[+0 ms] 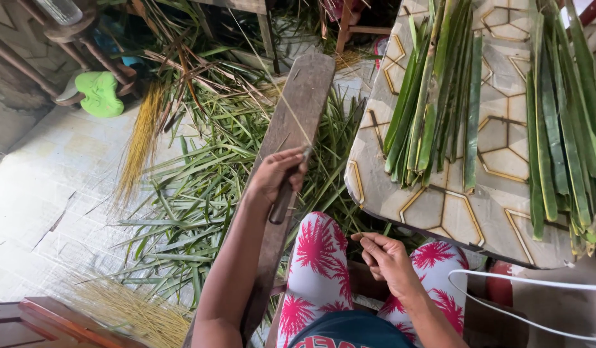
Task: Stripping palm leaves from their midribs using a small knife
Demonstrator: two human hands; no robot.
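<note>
Head view. We are looking down at a seated person whose left hand (276, 174) is gripping a knife (286, 196), its fingers clamped round the dark handle and the blade pressing onto a long wooden plank (296, 122) that is leaning away from the lap. A thin pale leaf rib (282, 96) is running up across the plank from under the blade. The right hand (387, 261) is resting over the knee, fingers pinched together (on the near end of the rib, we judge, though the strand is too fine to follow there). We are reading this as the stripping step: the rib is being scraped clean between blade and plank. The next move, in our judgement, calls for steady blade pressure and an even pull, so the rib is not snapping.

To the right, a worktop (439, 212) with a hexagon pattern is carrying bundles of green leaf strips (439, 96). The tiled floor (53, 187) is holding discarded green leaves (201, 187) and yellow rib bundles (140, 142); a green sandal (99, 93) is lying beside furniture legs.
</note>
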